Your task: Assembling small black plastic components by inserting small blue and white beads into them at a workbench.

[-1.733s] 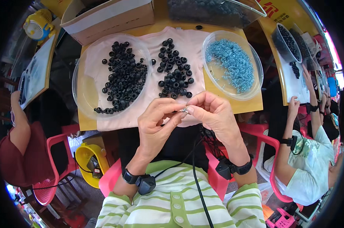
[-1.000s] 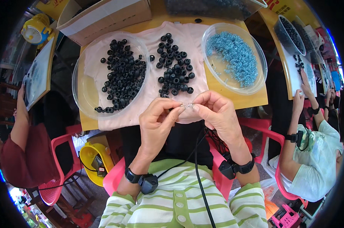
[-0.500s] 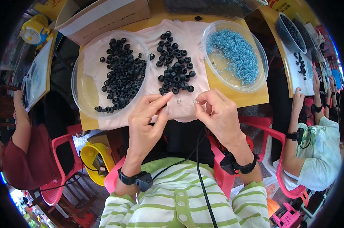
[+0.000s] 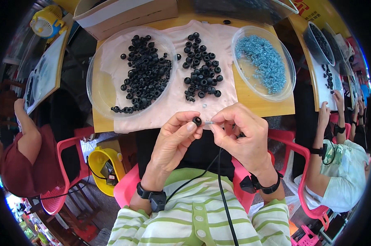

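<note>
My left hand (image 4: pixel 175 137) pinches a round black plastic piece (image 4: pixel 197 121) between thumb and fingers, its hole showing. Close beside it, my right hand (image 4: pixel 245 131) holds a small silvery spring (image 4: pixel 209 122) at the fingertips, pointed toward the hole. Something dark shows within the right hand's curled fingers, too hidden to name. Beyond the hands, a pile of round black pieces (image 4: pixel 204 78) lies on a pale pink cloth (image 4: pixel 185 107). One small silvery bit (image 4: pixel 204 105) rests on the cloth near my fingers.
At the left, a clear round tray (image 4: pixel 96 96) holds many small black parts; another clear tray (image 4: pixel 291 67) at the right holds bluish, spring-like bits. A cardboard box (image 4: pixel 124 18) stands at the back. Co-workers sit on both sides. A black cable (image 4: pixel 224 197) hangs before me.
My hands have come closer together, nearer my body. The black piece in my left hand now shows plainly, with the spring beside it. The whole view has shifted, so the table sits farther right.
</note>
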`<state>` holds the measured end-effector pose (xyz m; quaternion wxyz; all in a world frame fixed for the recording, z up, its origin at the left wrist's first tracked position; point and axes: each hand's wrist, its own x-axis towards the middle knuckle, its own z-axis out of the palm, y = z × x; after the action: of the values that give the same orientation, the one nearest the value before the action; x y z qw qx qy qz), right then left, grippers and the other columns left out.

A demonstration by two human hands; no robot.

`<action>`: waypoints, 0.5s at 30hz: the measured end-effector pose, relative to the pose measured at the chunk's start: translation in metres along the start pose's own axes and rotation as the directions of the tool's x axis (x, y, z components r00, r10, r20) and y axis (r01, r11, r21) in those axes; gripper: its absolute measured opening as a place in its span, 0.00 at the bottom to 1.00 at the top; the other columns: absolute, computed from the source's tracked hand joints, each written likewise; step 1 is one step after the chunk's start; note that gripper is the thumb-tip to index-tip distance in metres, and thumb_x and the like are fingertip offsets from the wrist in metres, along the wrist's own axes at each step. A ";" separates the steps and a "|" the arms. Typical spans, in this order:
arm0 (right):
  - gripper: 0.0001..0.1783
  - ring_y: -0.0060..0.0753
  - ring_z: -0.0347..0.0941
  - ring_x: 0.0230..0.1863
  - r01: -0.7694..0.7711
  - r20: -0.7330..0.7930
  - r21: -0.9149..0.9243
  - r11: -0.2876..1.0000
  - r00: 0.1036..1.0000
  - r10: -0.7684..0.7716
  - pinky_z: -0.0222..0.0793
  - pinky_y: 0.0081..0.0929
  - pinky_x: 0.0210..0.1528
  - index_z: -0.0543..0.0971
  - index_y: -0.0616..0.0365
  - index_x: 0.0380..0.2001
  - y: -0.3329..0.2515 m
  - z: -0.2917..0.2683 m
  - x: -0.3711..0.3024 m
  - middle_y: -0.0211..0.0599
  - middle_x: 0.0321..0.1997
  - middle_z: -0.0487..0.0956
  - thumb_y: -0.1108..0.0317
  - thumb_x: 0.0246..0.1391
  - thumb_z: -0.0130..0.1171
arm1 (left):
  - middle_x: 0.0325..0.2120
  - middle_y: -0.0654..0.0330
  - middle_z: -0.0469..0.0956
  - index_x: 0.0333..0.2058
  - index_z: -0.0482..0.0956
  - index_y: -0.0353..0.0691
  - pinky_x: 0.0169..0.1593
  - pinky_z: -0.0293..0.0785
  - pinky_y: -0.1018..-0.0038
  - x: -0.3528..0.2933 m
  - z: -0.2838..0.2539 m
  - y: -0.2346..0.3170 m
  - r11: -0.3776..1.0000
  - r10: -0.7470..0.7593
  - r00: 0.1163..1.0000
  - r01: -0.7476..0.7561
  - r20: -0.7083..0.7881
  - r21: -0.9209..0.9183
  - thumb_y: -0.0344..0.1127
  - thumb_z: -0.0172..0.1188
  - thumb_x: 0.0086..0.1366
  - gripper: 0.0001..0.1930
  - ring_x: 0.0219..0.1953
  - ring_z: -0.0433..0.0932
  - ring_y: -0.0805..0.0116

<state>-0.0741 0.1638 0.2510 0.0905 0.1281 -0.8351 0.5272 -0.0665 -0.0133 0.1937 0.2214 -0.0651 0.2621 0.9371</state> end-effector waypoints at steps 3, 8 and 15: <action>0.09 0.17 0.67 0.17 -0.008 0.016 -0.006 1.000 1.000 0.008 0.62 0.16 0.19 0.78 0.59 0.29 -0.002 -0.001 -0.002 0.29 0.27 0.76 0.80 0.42 0.66 | 0.37 0.58 0.79 0.47 0.76 0.33 0.43 0.76 0.80 -0.003 0.007 0.002 0.987 -0.018 0.997 0.030 -0.077 0.159 0.27 0.61 0.63 0.14 0.36 0.78 0.74; 0.10 0.25 0.73 0.21 0.050 0.051 -0.104 0.993 0.998 -0.045 0.69 0.22 0.21 0.77 0.59 0.29 -0.007 -0.004 -0.003 0.32 0.28 0.77 0.79 0.42 0.66 | 0.36 0.62 0.79 0.45 0.78 0.33 0.43 0.75 0.80 -0.007 0.009 0.005 0.908 0.077 0.995 -0.043 -0.066 0.416 0.25 0.63 0.61 0.13 0.36 0.78 0.77; 0.10 0.34 0.76 0.24 0.152 0.080 -0.187 0.970 0.987 -0.140 0.73 0.27 0.24 0.76 0.57 0.29 -0.006 -0.001 -0.005 0.33 0.28 0.77 0.79 0.41 0.65 | 0.33 0.63 0.79 0.44 0.80 0.33 0.43 0.74 0.82 -0.008 0.013 0.004 0.846 0.150 0.988 -0.105 -0.044 0.522 0.22 0.63 0.60 0.12 0.36 0.77 0.78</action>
<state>-0.0674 0.1625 0.2551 0.1133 0.1972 -0.8731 0.4312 -0.0613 -0.0127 0.2085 0.1568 -0.0243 0.5171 0.8411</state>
